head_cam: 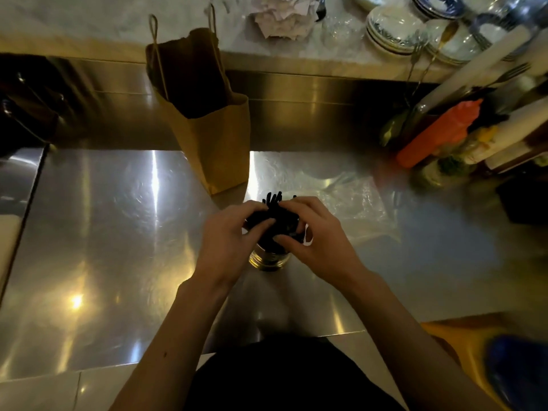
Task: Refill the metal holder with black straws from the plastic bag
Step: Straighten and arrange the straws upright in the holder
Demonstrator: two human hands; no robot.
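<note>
A bundle of black straws [274, 216] stands in the shiny metal holder [268, 259] on the steel counter, straw tips fanning out at the top. My left hand [228, 235] grips the bundle from the left, fingers curled round it. From the right, my right hand [317, 232] holds the same bundle with curled fingers. A clear plastic bag [353, 194] lies flat on the counter just behind and right of the holder. The holder's upper part is hidden by my hands.
A brown paper bag [207, 120] stands upright behind the holder. Sauce bottles, an orange squeeze bottle [439, 134] and jars crowd the right side. Stacked plates [394, 31] and crumpled paper sit on the upper marble ledge. A yellow and blue object [489, 360] is at lower right.
</note>
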